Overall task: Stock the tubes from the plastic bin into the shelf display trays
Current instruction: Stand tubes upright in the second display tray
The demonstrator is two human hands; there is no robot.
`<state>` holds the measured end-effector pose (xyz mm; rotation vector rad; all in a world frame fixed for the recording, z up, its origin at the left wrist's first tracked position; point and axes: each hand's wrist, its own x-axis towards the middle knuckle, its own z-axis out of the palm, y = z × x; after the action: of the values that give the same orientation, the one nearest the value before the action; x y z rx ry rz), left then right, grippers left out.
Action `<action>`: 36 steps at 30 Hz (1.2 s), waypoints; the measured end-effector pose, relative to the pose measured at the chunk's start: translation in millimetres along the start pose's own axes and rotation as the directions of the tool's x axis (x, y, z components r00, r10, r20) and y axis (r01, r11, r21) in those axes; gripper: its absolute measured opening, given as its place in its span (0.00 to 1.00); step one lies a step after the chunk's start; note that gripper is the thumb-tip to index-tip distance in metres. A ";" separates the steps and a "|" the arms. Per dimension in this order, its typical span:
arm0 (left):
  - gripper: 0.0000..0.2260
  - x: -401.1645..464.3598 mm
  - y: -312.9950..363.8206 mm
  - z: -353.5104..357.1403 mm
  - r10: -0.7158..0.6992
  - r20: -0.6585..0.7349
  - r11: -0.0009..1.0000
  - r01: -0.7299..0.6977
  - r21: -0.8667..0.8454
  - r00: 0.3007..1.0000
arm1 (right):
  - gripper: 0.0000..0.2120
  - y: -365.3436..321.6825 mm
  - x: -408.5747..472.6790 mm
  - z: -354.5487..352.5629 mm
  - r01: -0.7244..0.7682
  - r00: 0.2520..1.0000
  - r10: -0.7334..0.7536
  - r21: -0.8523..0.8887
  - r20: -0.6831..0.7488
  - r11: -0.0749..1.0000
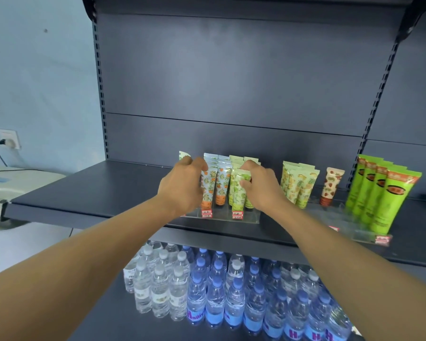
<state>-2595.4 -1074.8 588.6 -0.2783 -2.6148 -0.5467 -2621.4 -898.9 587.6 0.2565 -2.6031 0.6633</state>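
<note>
A clear display tray (250,219) on the dark shelf (84,190) holds rows of upright tubes. My left hand (182,185) is at the tray's left side, fingers curled against the orange-patterned tubes (220,183). My right hand (261,187) pinches the front green-patterned tube (237,193) near its top. A second clear tray (330,217) to the right holds yellow-patterned tubes (299,185), one strawberry-patterned tube (330,187) and tall bright green tubes (379,195). The plastic bin is out of view.
Red and white price tags (237,214) sit on the tray fronts. Several water bottles (219,291) fill the shelf below. A white appliance (15,185) stands at the left, under a wall socket (9,139). The shelf's left half is bare.
</note>
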 end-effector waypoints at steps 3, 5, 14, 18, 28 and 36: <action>0.20 0.7 0.0 1.0 0.009 -0.004 1.000 -0.009 0.005 1.000 | 0.17 0.7 -0.5 1.7 0.016 1.000 -0.016 -0.015 -0.008 1.000; 0.20 1.7 1.3 2.0 0.020 -0.007 1.000 -0.020 0.002 1.000 | 0.19 0.5 -1.2 1.0 0.023 1.000 -0.023 -0.024 -0.008 0.999; 0.22 7.3 16.9 4.1 0.048 -0.010 0.999 -0.048 0.013 0.999 | 0.20 7.8 -6.5 -15.2 0.047 0.997 -0.049 -0.026 -0.060 0.999; 0.23 13.4 32.3 7.2 0.077 -0.022 0.996 -0.076 0.038 0.997 | 0.17 28.4 -4.6 -44.8 0.019 0.971 -0.030 -0.047 -0.238 0.999; 0.22 29.6 64.5 23.1 0.177 -0.040 0.980 -0.173 0.101 0.983 | 0.23 95.0 6.1 -70.7 -0.150 0.988 0.142 -0.152 -0.063 0.977; 0.21 29.5 68.5 24.3 0.194 -0.043 0.977 -0.189 0.093 0.980 | 0.20 90.9 9.5 -55.3 -0.163 0.985 0.154 -0.150 -0.074 0.975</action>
<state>-2611.5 -999.8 605.2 -0.4754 -2.5185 -0.3660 -2634.8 -793.5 598.2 -0.0206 -2.6169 0.5086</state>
